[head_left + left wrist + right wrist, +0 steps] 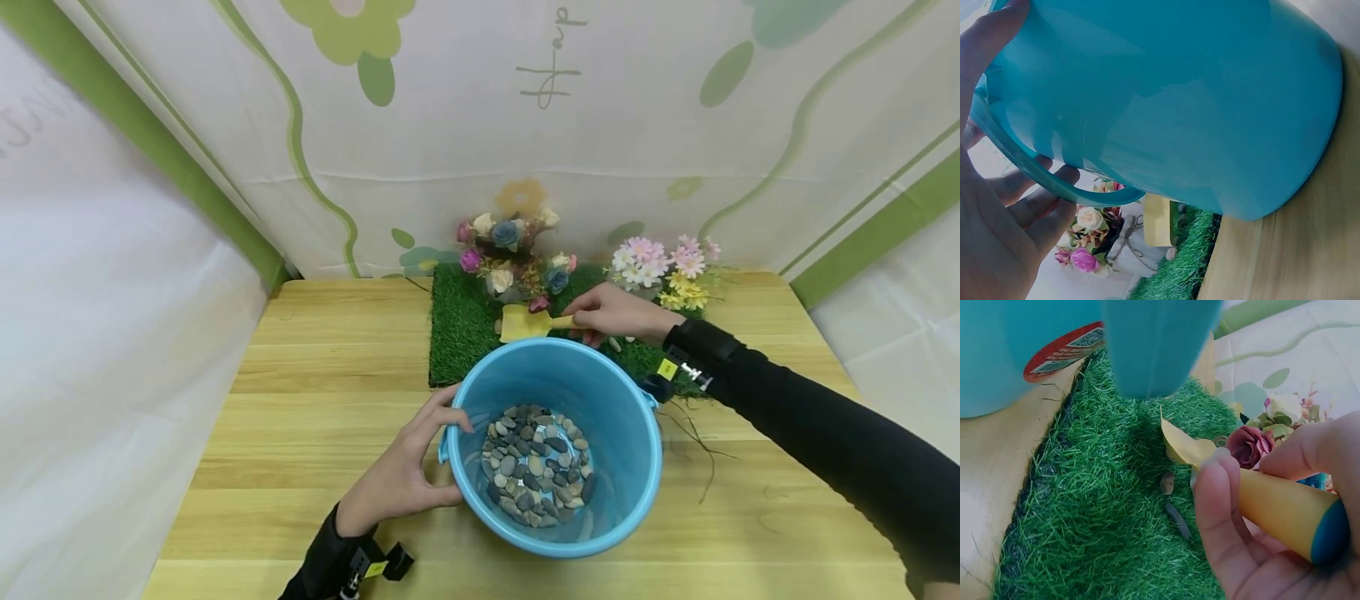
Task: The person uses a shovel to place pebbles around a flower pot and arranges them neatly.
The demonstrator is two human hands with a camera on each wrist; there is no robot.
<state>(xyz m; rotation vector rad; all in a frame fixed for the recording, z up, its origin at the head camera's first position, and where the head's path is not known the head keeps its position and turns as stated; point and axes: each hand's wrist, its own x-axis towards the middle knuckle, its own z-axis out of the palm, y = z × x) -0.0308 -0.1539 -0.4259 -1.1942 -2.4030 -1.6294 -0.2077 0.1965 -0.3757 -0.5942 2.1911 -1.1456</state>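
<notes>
A light-blue bucket (551, 375) stands on the wooden table with a layer of grey and tan pebbles (536, 467) at its bottom. My left hand (408, 471) holds the bucket's left side, its fingers over the rim and beside the blue handle (1035, 169). Beyond the far rim, my right hand (618, 312) grips a small yellow toy shovel (525, 323) by its handle, which ends in a blue cap (1332, 534). The shovel's blade is over the artificial grass mat (457, 333). A tan pebble (1167, 483) and a dark pebble (1177, 520) lie on the grass below the shovel.
At the back of the mat stand artificial roses (502, 237) in a pot and a bunch of pink, white and yellow flowers (667, 267). Thin dark strands (705, 454) lie right of the bucket. A printed curtain (465, 125) hangs behind the table.
</notes>
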